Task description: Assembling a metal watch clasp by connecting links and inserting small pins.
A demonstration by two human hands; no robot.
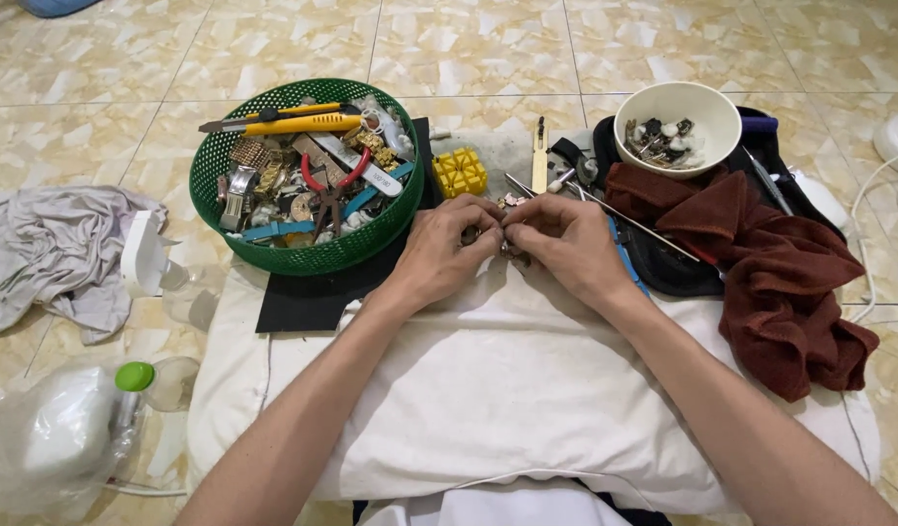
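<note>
Both hands meet over the far edge of a white cushion (507, 390) laid on the tiled floor. The left hand (444, 244) and the right hand (561, 244) are pinched narrow, fingertips almost touching, around a small metal piece (496, 237) held between them — it could be a watch part or a bracelet link, but it is too tiny and too covered by the fingers to say. It sits just above the cushion, between the two thumbs.

Just beyond the left hand stands a green basket (225, 156) heaped with watch bands, red-handled pliers and a yellow utility knife (293, 124). A yellow block (460, 172) lies beside it on a black mat (313, 292). To the right, a white bowl (722, 107) of small parts rests near a dark red towel (780, 273), with thin metal tools (624, 219) lying close to the right wrist.

The risk I see is the piece slipping — a grip that fine gives little margin, and a part that small could spring off the cushion onto the patterned tiles and be hard to find. The right wrist is also near enough to the loose tools to nudge them, or prick itself on a point
</note>
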